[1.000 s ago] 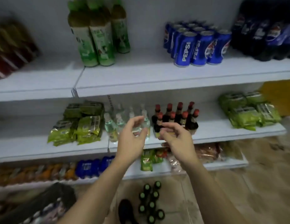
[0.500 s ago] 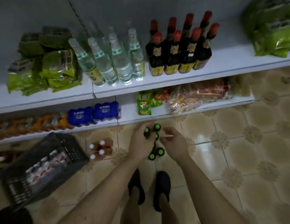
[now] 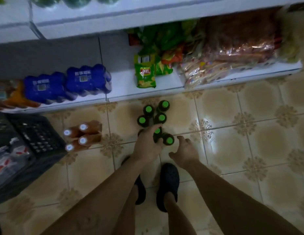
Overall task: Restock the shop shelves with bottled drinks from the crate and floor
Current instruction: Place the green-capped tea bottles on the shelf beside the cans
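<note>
Green-capped bottles [image 3: 160, 117] stand in a tight cluster on the tiled floor [image 3: 232, 133], just in front of the bottom shelf [image 3: 124, 89]. The left hand [image 3: 146, 146] is down among them. Its fingers [image 3: 152, 131] curl over the near end of the cluster and close round the neck of one bottle, whose cap shows between them. The right hand [image 3: 185, 151] hangs just beside the nearest bottle, with its fingers [image 3: 181, 139] spread and relaxed, holding nothing.

Beyond the left fingers, four more green-capped bottles wait untouched. Well out to the left of those fingers, four white-capped brown bottles [image 3: 83, 140] stand on the floor, and past them is the black crate [image 3: 34, 138], which seems to hold more stock, too blurred to name.

Judged from this, the restocking is somewhere in the middle, at the pick-up step. The shelf beyond the fingers already carries blue packs [image 3: 88, 80] and snack packets [image 3: 145, 73], though whether any bottles have gone up cannot be told from this view. The whole green cluster, the brown four and the crate's contents are left. Next, the right hand probably needs a bottle of its own before both lift to a shelf.
</note>
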`<state>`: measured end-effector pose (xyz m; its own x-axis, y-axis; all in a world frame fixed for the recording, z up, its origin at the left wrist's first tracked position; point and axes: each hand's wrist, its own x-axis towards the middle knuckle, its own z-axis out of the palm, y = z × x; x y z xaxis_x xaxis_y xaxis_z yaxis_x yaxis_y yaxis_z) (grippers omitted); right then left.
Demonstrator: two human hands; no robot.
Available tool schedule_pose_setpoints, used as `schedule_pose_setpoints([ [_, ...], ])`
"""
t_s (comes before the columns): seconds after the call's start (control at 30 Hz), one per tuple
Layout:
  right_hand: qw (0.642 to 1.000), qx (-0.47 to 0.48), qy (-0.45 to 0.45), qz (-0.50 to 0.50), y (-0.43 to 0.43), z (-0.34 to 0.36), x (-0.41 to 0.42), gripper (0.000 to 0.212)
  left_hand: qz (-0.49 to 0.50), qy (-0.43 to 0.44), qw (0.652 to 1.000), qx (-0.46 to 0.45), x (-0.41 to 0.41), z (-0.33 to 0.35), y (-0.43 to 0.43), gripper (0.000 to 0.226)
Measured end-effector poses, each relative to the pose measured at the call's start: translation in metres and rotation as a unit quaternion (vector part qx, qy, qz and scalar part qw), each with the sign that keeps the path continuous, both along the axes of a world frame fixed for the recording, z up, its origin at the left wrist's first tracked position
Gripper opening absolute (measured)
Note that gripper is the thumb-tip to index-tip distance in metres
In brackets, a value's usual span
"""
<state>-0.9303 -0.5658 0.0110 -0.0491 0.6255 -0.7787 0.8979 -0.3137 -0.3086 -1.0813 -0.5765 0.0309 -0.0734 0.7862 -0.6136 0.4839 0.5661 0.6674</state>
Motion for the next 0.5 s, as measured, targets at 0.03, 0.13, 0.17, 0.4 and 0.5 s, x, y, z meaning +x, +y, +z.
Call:
schedule_pose_setpoints([
  [0.03,1.000,0.000,-0.009,0.005,0.000,-0.017,0.001,0.071,-0.008,-0.001,1.000,-0.003,0.001,-0.018,-0.005,0.052],
  [0.13,0.999,0.010,-0.030,0.025,0.000,-0.068,0.001,0.082,-0.043,0.009,0.999,-0.010,0.004,-0.068,-0.019,0.059],
  [0.17,0.999,0.014,-0.033,0.030,0.000,-0.085,0.000,0.084,-0.051,0.019,0.998,-0.014,0.004,-0.082,-0.023,0.060],
  [0.4,0.999,0.045,-0.010,-0.027,-0.009,-0.181,0.004,0.098,-0.048,0.040,0.998,0.002,0.006,-0.162,-0.039,0.061],
  [0.5,0.996,0.060,0.017,-0.068,-0.011,-0.200,0.007,0.105,-0.088,0.066,0.994,0.022,0.007,-0.174,-0.038,0.062],
])
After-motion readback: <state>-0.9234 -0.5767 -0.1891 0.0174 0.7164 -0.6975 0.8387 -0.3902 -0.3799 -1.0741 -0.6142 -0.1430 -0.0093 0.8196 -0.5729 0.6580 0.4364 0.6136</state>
